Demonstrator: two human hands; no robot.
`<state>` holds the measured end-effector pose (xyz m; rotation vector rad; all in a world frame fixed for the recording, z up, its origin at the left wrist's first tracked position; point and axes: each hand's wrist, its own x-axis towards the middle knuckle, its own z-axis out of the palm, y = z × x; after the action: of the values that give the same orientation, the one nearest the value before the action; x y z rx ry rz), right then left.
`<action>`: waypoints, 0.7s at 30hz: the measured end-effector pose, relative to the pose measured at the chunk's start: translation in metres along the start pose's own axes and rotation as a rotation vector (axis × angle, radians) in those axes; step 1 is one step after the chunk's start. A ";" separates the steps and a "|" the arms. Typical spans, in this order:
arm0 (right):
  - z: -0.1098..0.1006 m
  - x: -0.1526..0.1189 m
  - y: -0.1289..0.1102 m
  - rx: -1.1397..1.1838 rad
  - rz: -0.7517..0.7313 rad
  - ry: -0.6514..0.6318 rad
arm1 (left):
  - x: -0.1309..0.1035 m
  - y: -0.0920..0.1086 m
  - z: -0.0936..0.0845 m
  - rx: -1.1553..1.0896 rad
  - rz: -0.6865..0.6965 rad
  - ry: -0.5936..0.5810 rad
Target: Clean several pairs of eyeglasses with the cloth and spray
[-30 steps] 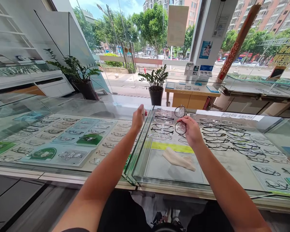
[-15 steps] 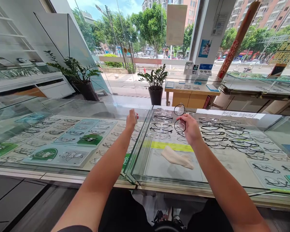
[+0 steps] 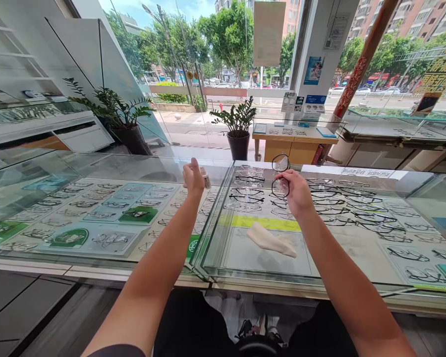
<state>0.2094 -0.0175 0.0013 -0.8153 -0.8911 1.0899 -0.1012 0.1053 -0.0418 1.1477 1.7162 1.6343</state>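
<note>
My right hand [image 3: 298, 191] pinches a pair of dark-rimmed eyeglasses [image 3: 281, 187] between thumb and fingers, above the glass counter. The glasses are turned on end, one lens above the other, and pale specks show on both lenses. To the left, my left hand [image 3: 194, 177] is wrapped round a small light-coloured bottle [image 3: 207, 179]. Only part of the bottle shows past the hand, with the thumb raised above it. A crumpled cream cloth [image 3: 271, 240] lies on the counter top, below and to the left of my right hand.
Glass display counters [image 3: 204, 248] hold rows of eyeglasses under the top, with a seam between my hands. Beyond stand two potted plants, one being the middle plant [image 3: 239, 144], and a wooden display table [image 3: 299, 146] before the window.
My left hand has moved a little left with the bottle, and its thumb now points up. The eyeglasses have shifted slightly right, with more specks visible on the lenses. The cloth has stayed put.
</note>
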 end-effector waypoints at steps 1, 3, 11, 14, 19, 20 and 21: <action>-0.002 0.002 -0.002 -0.005 -0.022 0.012 | -0.006 0.009 -0.002 0.067 0.135 0.103; -0.008 0.006 -0.007 -0.012 -0.071 0.040 | -0.025 0.028 -0.004 0.169 0.432 0.239; -0.016 0.012 -0.018 0.027 -0.117 0.095 | -0.158 0.077 0.010 0.273 0.956 -1.071; -0.014 0.011 -0.018 0.002 -0.117 0.087 | -0.185 0.066 0.021 0.384 1.031 -1.441; -0.014 0.010 -0.017 -0.029 -0.117 0.077 | -0.188 0.039 0.036 0.457 0.992 -1.524; -0.014 0.010 -0.017 -0.034 -0.118 0.077 | -0.187 0.037 0.037 0.438 0.970 -1.533; -0.014 0.010 -0.017 -0.038 -0.118 0.077 | -0.186 0.037 0.038 0.413 0.948 -1.541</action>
<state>0.2301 -0.0138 0.0126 -0.8203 -0.8861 0.9359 0.0345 -0.0324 -0.0471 2.6002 0.3964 0.1910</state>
